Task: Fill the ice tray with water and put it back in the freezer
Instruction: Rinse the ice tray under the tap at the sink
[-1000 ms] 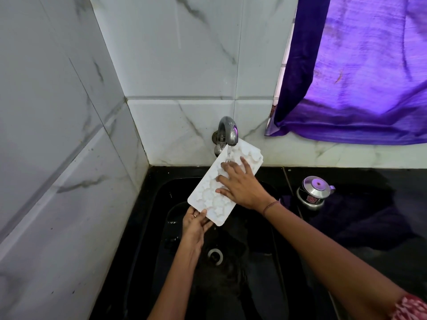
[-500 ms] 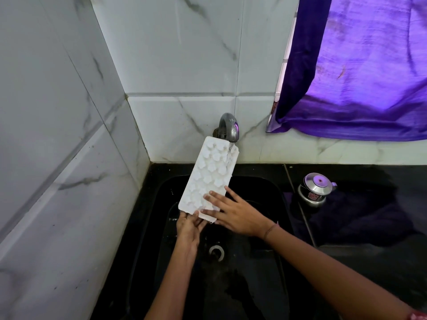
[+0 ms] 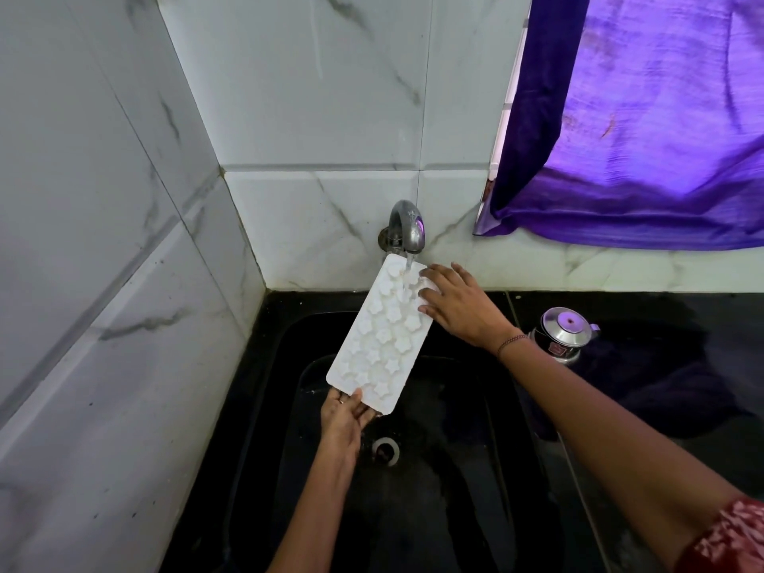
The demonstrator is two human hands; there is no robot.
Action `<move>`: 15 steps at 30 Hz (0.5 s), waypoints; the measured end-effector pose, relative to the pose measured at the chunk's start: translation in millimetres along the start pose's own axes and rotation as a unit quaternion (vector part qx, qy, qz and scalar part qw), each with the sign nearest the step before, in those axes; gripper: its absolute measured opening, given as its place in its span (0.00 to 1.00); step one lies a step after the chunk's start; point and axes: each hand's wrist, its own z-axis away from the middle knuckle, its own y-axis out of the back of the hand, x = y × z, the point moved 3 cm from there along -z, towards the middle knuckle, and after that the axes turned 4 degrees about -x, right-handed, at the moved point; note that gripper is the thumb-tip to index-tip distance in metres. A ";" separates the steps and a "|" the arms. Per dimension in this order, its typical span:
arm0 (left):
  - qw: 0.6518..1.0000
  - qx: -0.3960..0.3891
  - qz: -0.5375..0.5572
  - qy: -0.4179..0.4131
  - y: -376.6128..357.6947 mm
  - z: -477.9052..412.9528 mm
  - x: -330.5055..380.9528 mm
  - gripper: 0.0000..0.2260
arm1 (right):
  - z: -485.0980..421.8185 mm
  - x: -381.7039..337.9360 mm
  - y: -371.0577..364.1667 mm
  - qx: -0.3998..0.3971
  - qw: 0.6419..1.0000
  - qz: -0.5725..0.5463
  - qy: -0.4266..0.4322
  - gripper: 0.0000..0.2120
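White ice tray (image 3: 382,337), star-shaped cells, held tilted over black sink (image 3: 454,510) w/ far end under tap (image 3: 407,227); thin stream of water (image 3: 407,268) landing on top cells. Left hand (image 3: 345,419) at near bottom edge, grip closed on tray w/ thumb on top and fingers under; right hand (image 3: 459,303) at far right corner, fingers spread flat on tray surface, grip wide, not clasping. Steel lidded pot (image 3: 564,332) on black worktop (image 3: 661,324) to right; purple curtain (image 3: 641,126) above.

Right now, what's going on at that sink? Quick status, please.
Left hand grips ice tray at near end. Right hand steadies far edge. Tap running onto tray, over sink. Nothing blocking.
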 end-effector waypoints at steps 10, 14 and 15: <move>1.000 0.013 0.012 -0.008 6.3 0.5 4.9 0.14 | 4.9 -34.1 -12.3 0.046 0.998 0.011 -0.029 0.16; 1.000 0.018 0.013 -0.012 6.1 -0.8 4.4 0.15 | 2.1 -36.5 -15.3 0.048 0.998 0.027 -0.015 0.19; 1.000 0.020 0.010 -0.012 5.8 -0.5 4.7 0.15 | 1.2 -36.8 -15.6 0.049 0.998 0.025 -0.011 0.19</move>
